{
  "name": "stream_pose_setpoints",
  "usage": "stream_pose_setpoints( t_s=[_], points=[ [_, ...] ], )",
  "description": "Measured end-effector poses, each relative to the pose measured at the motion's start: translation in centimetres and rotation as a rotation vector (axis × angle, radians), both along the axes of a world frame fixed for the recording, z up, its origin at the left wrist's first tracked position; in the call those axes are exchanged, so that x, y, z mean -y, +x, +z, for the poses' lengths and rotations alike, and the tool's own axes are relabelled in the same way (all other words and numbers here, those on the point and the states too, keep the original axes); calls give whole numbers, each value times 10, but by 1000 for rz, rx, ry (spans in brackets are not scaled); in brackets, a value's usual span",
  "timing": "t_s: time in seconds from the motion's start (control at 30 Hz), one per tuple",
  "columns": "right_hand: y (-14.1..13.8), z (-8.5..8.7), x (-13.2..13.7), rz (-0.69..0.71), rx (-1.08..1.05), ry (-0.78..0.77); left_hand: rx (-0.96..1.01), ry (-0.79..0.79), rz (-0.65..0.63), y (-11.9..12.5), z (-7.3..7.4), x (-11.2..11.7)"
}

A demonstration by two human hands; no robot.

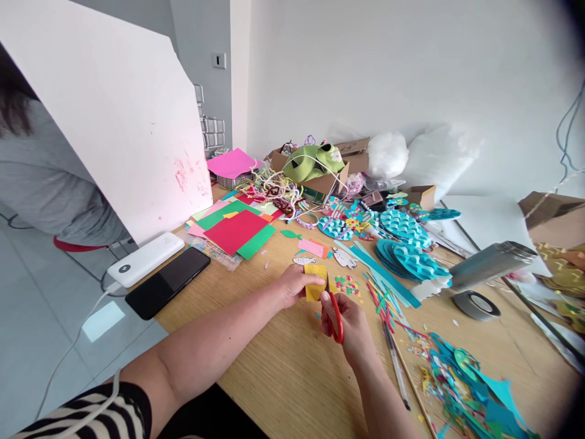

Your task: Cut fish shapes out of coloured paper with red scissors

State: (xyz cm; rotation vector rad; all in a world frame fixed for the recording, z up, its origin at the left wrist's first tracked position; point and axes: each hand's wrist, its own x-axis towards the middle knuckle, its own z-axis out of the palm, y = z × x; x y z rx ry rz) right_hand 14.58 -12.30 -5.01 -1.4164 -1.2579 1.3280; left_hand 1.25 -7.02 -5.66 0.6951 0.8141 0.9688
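Note:
My left hand pinches a small yellow piece of paper just above the wooden table. My right hand is closed round the red handles of a pair of scissors, whose blades reach up into the lower edge of the yellow paper. Both hands meet near the middle of the table. Small paper fish cut-outs lie just beyond the yellow paper.
Red, green and pink paper sheets lie to the left, with a black phone and white power bank. Teal scalloped paper shapes, paper strips, scraps, a tape roll and a pen crowd the right. A person sits behind a white board.

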Motion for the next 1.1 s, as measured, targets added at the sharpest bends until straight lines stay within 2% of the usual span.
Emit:
stream_pose_setpoints(
  t_s=[0.4,1.1],
  points=[
    [4,-9,-4,-15,51,-6,23,38,-13,0,-3,-3],
    [5,-5,-1,27,13,19,-9,38,-25,-1,3,0]
  ],
)
